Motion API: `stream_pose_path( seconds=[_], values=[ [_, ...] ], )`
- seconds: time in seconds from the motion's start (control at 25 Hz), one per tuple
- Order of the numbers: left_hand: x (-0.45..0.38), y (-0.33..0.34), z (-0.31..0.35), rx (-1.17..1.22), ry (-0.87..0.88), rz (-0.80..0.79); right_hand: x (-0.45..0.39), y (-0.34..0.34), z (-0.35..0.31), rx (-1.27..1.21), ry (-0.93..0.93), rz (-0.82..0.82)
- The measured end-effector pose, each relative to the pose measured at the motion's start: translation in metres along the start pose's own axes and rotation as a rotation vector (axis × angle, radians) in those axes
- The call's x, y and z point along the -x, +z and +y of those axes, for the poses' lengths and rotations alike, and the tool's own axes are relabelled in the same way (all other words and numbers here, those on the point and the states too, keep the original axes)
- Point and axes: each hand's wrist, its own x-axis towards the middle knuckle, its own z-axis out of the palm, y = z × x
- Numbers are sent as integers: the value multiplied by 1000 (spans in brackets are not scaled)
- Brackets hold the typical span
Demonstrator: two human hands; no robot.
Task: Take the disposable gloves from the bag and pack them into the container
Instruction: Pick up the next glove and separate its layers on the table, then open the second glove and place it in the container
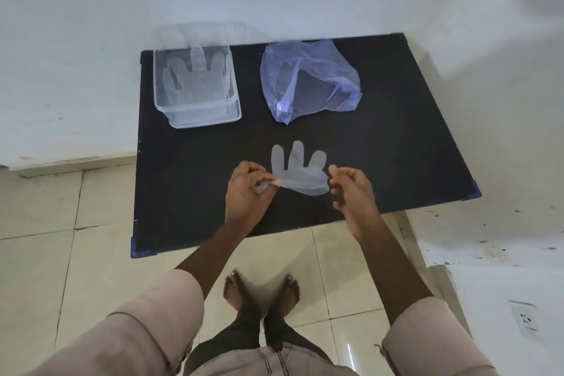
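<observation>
A clear disposable glove [297,172] lies flat on the black table [396,137], fingers pointing away from me. My left hand [247,195] pinches the glove's left edge near the cuff. My right hand [351,189] is at the glove's right edge, its fingertips curled at the plastic; whether it grips the glove I cannot tell. A clear plastic container [198,90] stands at the back left with gloves laid inside it. A crumpled bluish plastic bag [308,81] lies at the back middle, its mouth toward me.
The table stands against a white wall, its near edge above a tiled floor where my bare feet [259,290] show. A white surface with a wall socket [526,319] is at the lower right.
</observation>
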Motion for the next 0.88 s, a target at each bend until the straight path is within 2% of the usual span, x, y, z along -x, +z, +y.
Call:
stream_pose_path(
  seconds=[0.08, 0.16, 0.24, 0.4, 0.6, 0.72, 0.88],
  values=[
    [-13, -14, 18, 56, 10, -1, 8, -13, -13, 172, -268, -28],
    [-27, -31, 42, 168, -31, -23, 11, -18, -31, 381, -490, -126],
    [-41, -48, 67, 282, -122, -84, 11, -12, -52, 546, -585, -245],
    [-62, -73, 101, 334, -181, -108, 14, 5, -84, 547, -655, -366],
    [-82, -108, 119, 363, -146, -129, 16, 20, -106, 379, -666, -314],
    [-95, -135, 117, 372, -154, -216, 22, 34, -130, 231, -644, -253],
    [-112, -169, 101, 420, -82, -329, 38, 52, -164, 186, -642, -276]
  ],
)
